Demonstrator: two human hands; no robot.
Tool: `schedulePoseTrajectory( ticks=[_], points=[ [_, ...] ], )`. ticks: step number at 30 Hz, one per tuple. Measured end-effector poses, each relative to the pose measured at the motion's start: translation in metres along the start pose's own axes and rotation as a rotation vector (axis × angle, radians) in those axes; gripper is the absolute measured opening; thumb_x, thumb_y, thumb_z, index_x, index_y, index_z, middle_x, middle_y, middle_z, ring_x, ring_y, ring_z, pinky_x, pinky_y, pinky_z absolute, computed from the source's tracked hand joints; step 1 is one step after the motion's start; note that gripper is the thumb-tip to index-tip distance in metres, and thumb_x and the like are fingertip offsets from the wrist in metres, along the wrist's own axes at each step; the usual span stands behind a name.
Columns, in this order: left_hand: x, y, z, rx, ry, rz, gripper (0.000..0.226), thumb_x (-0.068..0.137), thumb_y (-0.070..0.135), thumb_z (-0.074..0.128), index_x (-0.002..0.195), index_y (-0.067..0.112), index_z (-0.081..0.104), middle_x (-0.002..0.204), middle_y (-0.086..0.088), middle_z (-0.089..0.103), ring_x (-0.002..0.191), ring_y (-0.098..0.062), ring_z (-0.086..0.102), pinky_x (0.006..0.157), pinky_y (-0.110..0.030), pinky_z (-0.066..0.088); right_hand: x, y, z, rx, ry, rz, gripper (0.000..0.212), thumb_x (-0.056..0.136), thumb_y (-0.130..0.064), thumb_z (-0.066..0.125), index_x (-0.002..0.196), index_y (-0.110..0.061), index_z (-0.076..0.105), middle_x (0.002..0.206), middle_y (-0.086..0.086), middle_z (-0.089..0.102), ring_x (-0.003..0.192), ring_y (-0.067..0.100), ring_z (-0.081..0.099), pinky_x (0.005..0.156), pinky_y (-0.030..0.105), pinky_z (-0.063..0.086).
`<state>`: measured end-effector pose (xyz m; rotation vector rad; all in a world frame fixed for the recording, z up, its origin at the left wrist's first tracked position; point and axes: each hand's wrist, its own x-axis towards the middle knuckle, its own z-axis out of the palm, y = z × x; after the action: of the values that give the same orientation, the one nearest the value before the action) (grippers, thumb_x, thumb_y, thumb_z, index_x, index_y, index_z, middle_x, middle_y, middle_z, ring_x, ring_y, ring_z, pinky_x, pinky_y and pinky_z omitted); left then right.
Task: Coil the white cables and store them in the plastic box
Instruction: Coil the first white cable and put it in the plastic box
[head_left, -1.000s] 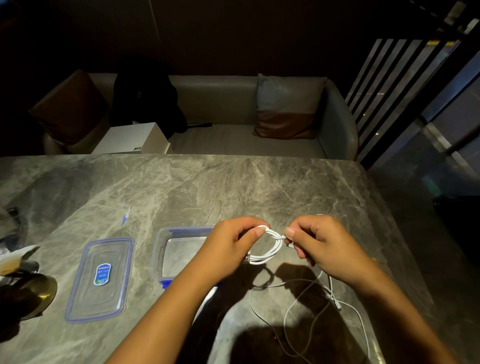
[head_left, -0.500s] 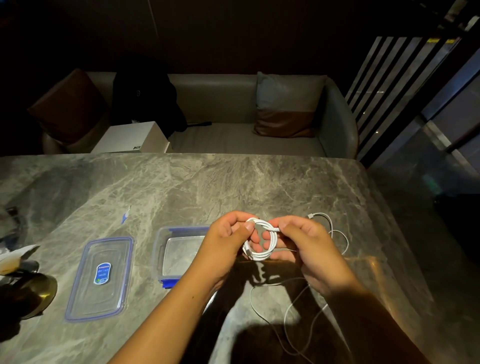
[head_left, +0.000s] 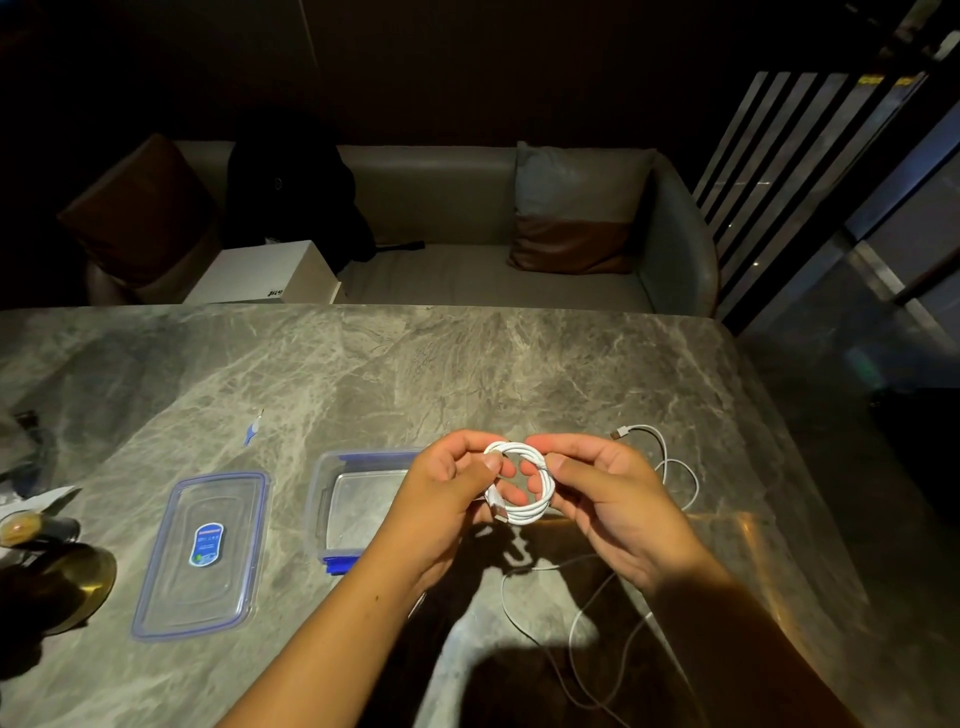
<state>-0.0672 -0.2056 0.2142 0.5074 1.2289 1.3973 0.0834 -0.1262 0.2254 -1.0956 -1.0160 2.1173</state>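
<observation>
A small coil of white cable (head_left: 535, 506) hangs just above the marble table (head_left: 415, 374), held between both hands. My left hand (head_left: 447, 499) pinches the coil's top left, thumb on the loops. My right hand (head_left: 608, 499) pinches its right side. One plug end dangles at the coil's bottom. The open clear plastic box (head_left: 358, 499) with blue clips stands just left of my left hand, partly hidden by it. Its clear lid (head_left: 202, 556) lies flat further left. Another loose white cable (head_left: 670, 462) lies on the table to the right, and loose cable (head_left: 561, 623) also trails below my hands.
A brass-coloured round base (head_left: 78, 582) and dark objects stand at the table's left edge. A small blue-and-white item (head_left: 253, 427) lies beyond the lid. Behind the table is a grey sofa (head_left: 467, 270) with a cushion, a white box and a dark bag.
The cable went from a stretched loop between my hands to a round coil. My hands drew together, then parted slightly, now holding the coil at each side.
</observation>
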Motion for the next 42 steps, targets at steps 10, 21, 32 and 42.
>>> schedulePoseTrajectory(
  ticks=[10, 21, 32, 42],
  points=[
    [0.004, 0.013, -0.009, 0.350, -0.178, 0.018, 0.013, 0.092, 0.004, 0.062, 0.105, 0.004, 0.064, 0.083, -0.016, 0.073, 0.069, -0.024, 0.069, 0.069, -0.034, 0.055, 0.002, -0.016, -0.007, -0.471, -0.136, -0.078, 0.025, 0.088, 0.002, 0.065, 0.112, -0.007, 0.065, 0.085, 0.017, 0.073, 0.076, 0.029, 0.067, 0.075, 0.036, 0.053],
    [0.009, 0.027, -0.004, 0.574, -0.253, 0.094, 0.013, 0.087, 0.012, 0.072, 0.100, 0.012, 0.069, 0.066, -0.006, 0.067, 0.061, -0.013, 0.063, 0.061, -0.028, 0.048, 0.007, -0.025, -0.005, -0.518, -0.115, -0.130, 0.034, 0.083, -0.020, 0.076, 0.115, -0.019, 0.063, 0.079, 0.029, 0.070, 0.071, 0.032, 0.062, 0.072, 0.042, 0.049],
    [0.014, 0.010, -0.004, 0.476, 0.067, 0.144, 0.009, 0.093, 0.011, 0.064, 0.091, 0.015, 0.072, 0.059, -0.005, 0.065, 0.054, -0.013, 0.057, 0.059, -0.032, 0.048, 0.001, -0.010, 0.000, -0.248, -0.063, -0.031, 0.029, 0.096, -0.032, 0.055, 0.107, -0.009, 0.068, 0.096, 0.013, 0.075, 0.083, 0.022, 0.072, 0.066, 0.029, 0.057],
    [0.010, 0.004, -0.001, 0.287, 0.148, 0.110, 0.007, 0.094, 0.001, 0.057, 0.101, 0.001, 0.060, 0.063, -0.011, 0.066, 0.054, -0.015, 0.064, 0.050, -0.028, 0.051, 0.000, 0.015, 0.006, -0.255, -0.073, -0.010, 0.030, 0.091, -0.014, 0.068, 0.119, -0.019, 0.060, 0.109, 0.022, 0.072, 0.085, 0.030, 0.073, 0.073, 0.034, 0.059]
  ],
)
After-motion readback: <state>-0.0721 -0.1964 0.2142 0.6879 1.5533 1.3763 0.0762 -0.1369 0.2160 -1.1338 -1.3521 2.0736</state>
